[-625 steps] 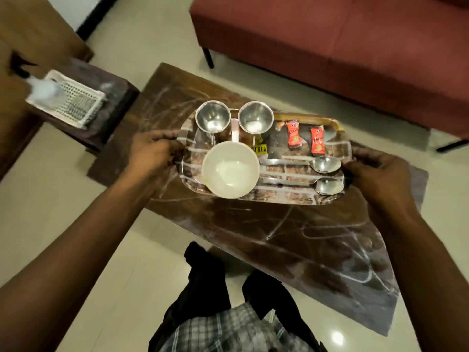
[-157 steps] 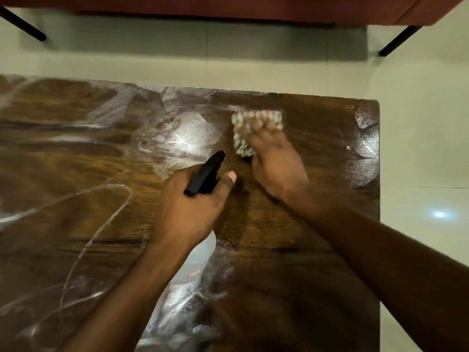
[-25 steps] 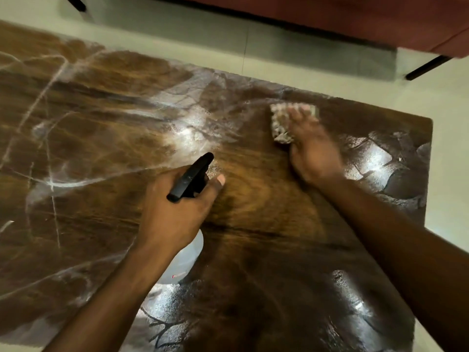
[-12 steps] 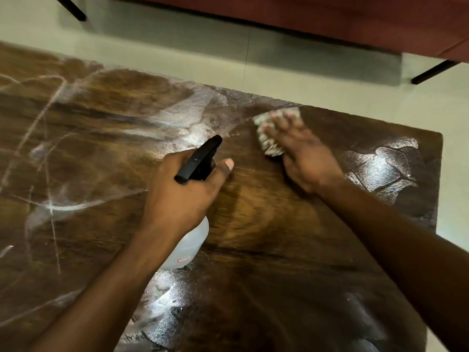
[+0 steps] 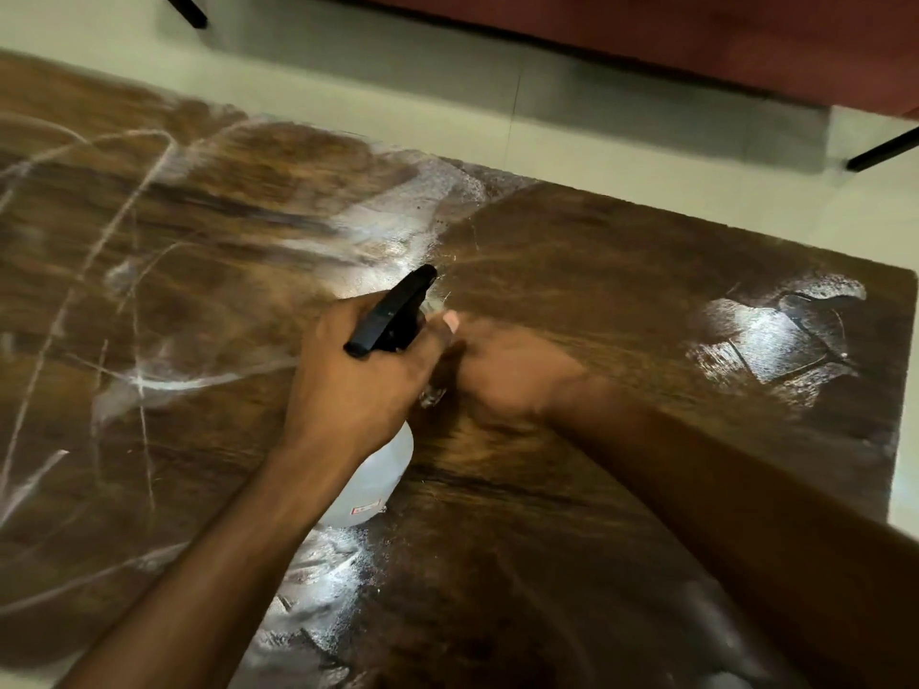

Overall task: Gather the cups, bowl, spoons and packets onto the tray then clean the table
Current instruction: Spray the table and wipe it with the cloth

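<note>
The left hand (image 5: 358, 385) is clamping the black trigger head of a spray bottle (image 5: 378, 469), its pale body showing below the wrist, contents unclear. Just right of it, the blurred right hand (image 5: 507, 375) is resting on the wet-streaked tabletop (image 5: 621, 271); its grip is unreadable.

- Dim indoor light with a warm brown cast. The pale floor (image 5: 621, 136) beyond is the brightest area.
- Light appears to fall from above. White glare patches sit on the wet wooden table (image 5: 621, 271), strongest at the right, at the centre and near the bottom edge.
- The right hand (image 5: 507, 370) is smeared by motion blur, and its fingers cannot be told apart.
- The left hand (image 5: 358, 380), gripping the spray bottle (image 5: 378, 479), is sharper. A soft shadow lies between the two hands.
- The table's left side looks soft and streaky, and the wide lens bends its edges.
- The sofa (image 5: 696, 42) at the top is dark, with a grey shadow band on the floor below it.
</note>
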